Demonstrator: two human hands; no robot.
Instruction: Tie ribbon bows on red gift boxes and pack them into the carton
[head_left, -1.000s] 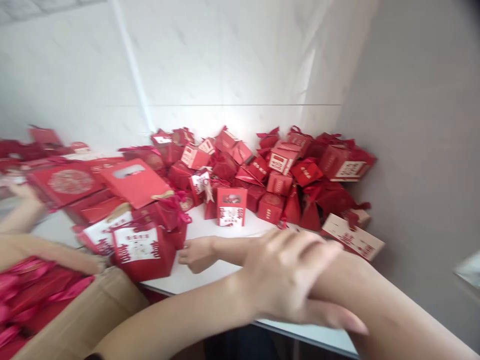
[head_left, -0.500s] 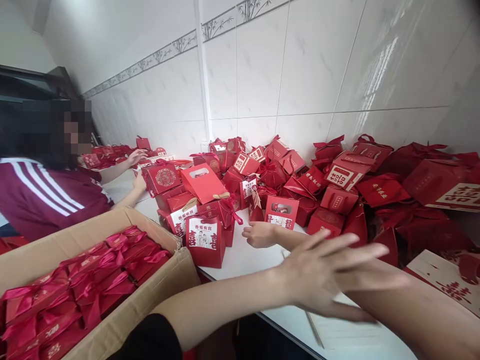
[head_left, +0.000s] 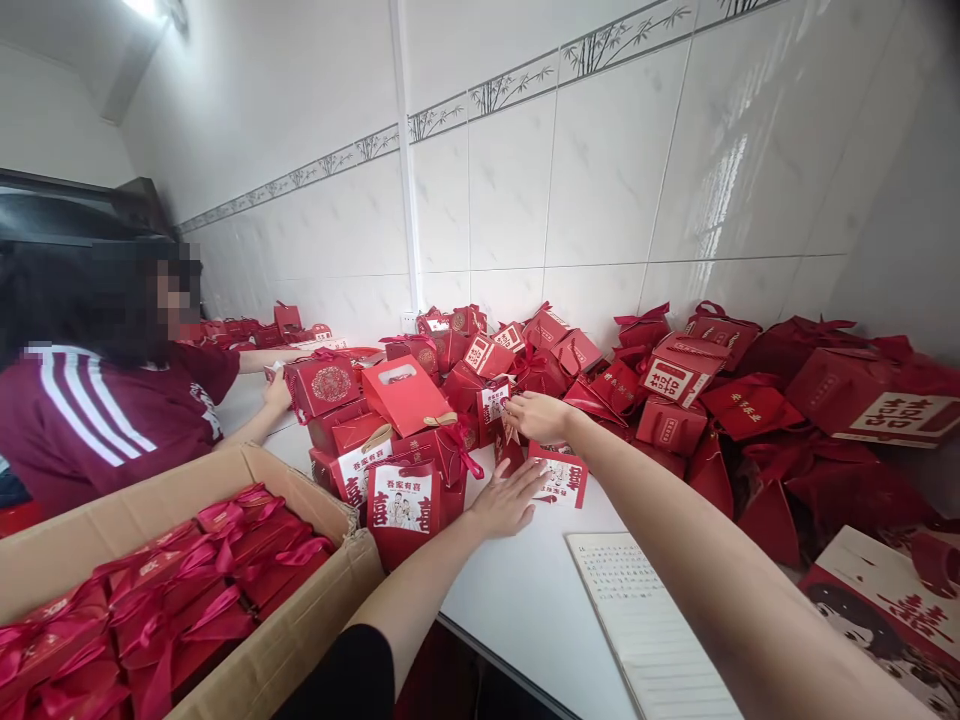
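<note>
My left hand is open, fingers spread, with the fingertips over the left side of a red gift box that has a white printed label. Just above that box is my right hand. Its fingers are curled together beside a small patterned hanging tag, and whatever they pinch is too small to make out. The box's upper part is partly hidden by my right hand and forearm. A red box with a white couple print stands left of my left hand.
An open cardboard carton of ribboned red boxes is at lower left. Heaped red gift boxes line the tiled wall. An open notebook lies on the white table beneath my right forearm. A co-worker works at left.
My left hand has swung left from over my right forearm to the labelled box. My right hand has moved slightly up and right. The notebook's writing is now uncovered. The view has tilted up.
</note>
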